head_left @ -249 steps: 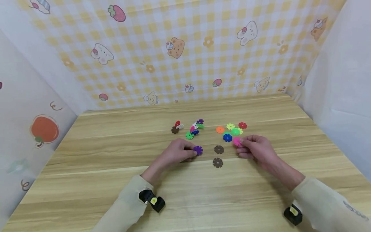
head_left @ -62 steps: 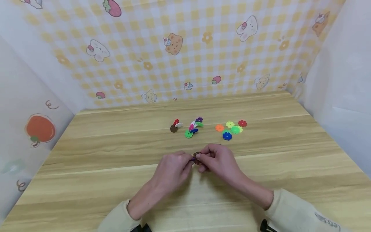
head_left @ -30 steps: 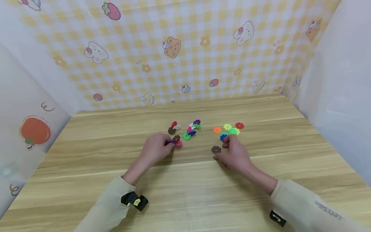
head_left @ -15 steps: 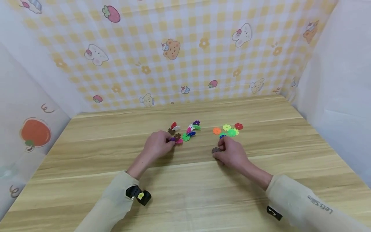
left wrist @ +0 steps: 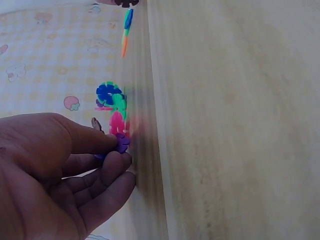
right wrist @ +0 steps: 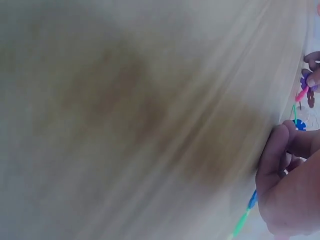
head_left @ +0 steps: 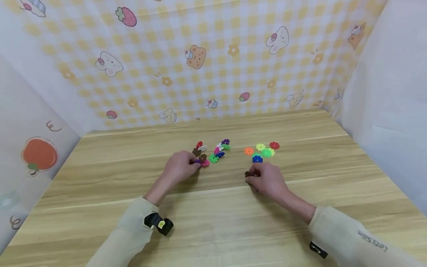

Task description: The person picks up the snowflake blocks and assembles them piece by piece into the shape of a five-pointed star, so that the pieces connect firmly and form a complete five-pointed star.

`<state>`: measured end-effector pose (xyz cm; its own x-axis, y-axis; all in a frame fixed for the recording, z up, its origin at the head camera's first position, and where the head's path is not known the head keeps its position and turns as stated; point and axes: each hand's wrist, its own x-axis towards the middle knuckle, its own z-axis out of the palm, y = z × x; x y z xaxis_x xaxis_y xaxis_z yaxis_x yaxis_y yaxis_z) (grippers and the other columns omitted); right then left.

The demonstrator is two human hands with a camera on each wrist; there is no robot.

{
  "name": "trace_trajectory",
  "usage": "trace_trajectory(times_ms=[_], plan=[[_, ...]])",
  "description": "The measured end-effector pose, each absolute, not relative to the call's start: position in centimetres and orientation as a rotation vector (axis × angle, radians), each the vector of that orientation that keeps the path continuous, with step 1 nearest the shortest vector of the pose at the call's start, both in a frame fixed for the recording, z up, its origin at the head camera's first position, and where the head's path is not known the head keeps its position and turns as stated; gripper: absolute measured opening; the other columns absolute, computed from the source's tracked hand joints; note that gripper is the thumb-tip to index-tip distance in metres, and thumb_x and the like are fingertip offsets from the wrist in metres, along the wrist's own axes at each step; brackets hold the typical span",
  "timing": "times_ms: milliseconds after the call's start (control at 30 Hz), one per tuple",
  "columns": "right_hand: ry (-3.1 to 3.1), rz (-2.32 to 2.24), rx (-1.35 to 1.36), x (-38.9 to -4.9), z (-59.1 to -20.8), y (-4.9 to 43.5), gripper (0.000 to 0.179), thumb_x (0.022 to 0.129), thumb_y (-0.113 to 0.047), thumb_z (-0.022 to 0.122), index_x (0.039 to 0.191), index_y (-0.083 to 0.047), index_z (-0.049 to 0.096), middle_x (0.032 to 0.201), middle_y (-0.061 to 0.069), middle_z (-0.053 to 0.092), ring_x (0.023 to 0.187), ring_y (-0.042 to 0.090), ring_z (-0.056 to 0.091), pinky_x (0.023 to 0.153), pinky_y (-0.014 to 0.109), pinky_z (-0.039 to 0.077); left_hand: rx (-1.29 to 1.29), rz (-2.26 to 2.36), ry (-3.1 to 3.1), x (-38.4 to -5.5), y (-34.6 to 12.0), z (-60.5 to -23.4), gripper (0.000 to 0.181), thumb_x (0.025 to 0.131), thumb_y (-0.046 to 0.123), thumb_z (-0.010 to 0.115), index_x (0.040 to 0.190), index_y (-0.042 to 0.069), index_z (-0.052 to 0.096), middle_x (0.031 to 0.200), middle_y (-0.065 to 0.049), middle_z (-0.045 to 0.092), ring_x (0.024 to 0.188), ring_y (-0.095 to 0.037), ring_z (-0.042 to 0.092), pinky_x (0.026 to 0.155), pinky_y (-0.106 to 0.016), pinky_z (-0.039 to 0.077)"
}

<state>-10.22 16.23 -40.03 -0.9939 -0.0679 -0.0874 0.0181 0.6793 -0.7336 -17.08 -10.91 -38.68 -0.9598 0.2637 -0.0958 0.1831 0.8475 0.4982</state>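
Observation:
My left hand (head_left: 180, 166) pinches a purple notched plastic disc (left wrist: 122, 143) between thumb and fingertips, low over the table. Joined to that disc are a brown disc (head_left: 202, 157) and a pink disc (head_left: 205, 163), on its right side. My right hand (head_left: 268, 178) pinches a second brown notched disc (head_left: 248, 173), tilted up at the fingertips and partly hidden by them. Just beyond the right hand lies a blue disc (head_left: 257, 159). In the right wrist view the right fingers (right wrist: 274, 150) hide the disc they hold.
Behind the left hand stands a joined cluster of red, white and brown discs (head_left: 196, 152). To its right is a longer cluster with a green disc (head_left: 213, 158) at its near end. Loose orange (head_left: 248, 151), yellow, green and red (head_left: 274, 145) discs lie at the right on the wooden table (head_left: 220, 226).
The hands came together with purple and brown discs, then parted. The left hand now holds the joined purple, brown and pink discs farther left. The right hand has tilted up the remaining brown disc.

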Motion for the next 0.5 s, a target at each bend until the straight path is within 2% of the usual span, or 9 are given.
trace_trajectory(times_ms=[233, 500], plan=[[2.580, -1.470, 0.045, -9.8, -39.9, 16.9, 0.008, 0.094, -0.007, 0.072, 0.095, 0.001, 0.074, 0.071, 0.006, 0.068, 0.063, 0.013, 0.064, 0.062, 0.027, 0.059, 0.347, 0.757, 2.836, -17.4, -11.0, -38.4, 0.015, 0.096, 0.019, 0.071, 0.088, 0.007, 0.076, 0.077, -0.004, 0.065, 0.067, -0.018, 0.054, 0.058, -0.027, 0.041], [2.475, -1.557, 0.099, -9.4, -39.7, 17.8, 0.019, 0.100, -0.006, 0.063, 0.107, 0.008, 0.073, 0.083, 0.010, 0.069, 0.067, 0.012, 0.062, 0.066, 0.027, 0.061, 0.297, 0.792, 2.804, -17.5, -11.2, -38.5, 0.014, 0.097, 0.018, 0.071, 0.094, 0.007, 0.078, 0.083, -0.006, 0.067, 0.072, -0.020, 0.055, 0.061, -0.027, 0.042]])
